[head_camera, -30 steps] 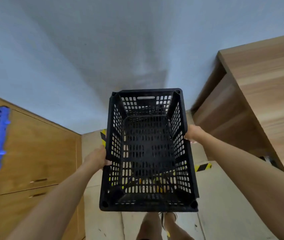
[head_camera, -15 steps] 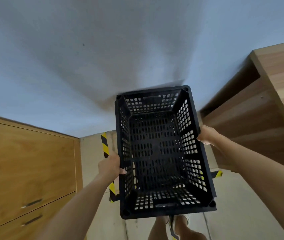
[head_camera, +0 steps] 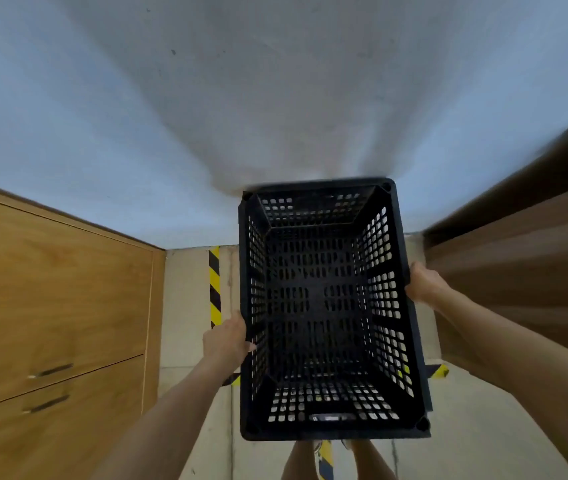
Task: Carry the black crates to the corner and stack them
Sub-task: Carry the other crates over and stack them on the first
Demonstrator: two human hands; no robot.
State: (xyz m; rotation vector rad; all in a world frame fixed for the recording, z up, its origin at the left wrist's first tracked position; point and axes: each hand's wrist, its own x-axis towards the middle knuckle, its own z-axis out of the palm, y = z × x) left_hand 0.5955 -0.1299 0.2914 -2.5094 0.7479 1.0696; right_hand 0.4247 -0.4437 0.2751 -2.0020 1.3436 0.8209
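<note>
- We see one black crate (head_camera: 331,306), empty, open side up, held in the air in front of the body, far end close to the pale wall (head_camera: 275,98).
- Left hand (head_camera: 227,341) is clamped on the crate's left long rim, thumb hooked over the edge into the mesh; right hand (head_camera: 422,284) is wrapped on the right long rim, fingers out of sight on the outer side.
- Both hands grip the crate, no free hand.
- Crate hangs over the floor strip between the wooden cabinet (head_camera: 57,299) on our left and the wooden desk (head_camera: 524,258) on our right; striped hazard tape (head_camera: 214,285) runs on the floor (head_camera: 192,306) beside it.
- No second crate or stack in view, so we judge this is still the carry or set-down stage; whether this spot is the corner we cannot tell for sure.
- Risk: the far rim looks near the wall, so a step forward could bump it and twist the grip.
- Risk: the right knuckles are close to the desk side; a swing right could pinch them.
- Risk: the hands sit at different points along the rims, so the crate may yaw or tip when lowered.
- Risk: the crate hides the feet (head_camera: 320,455); we could trip or set it down crooked.
</note>
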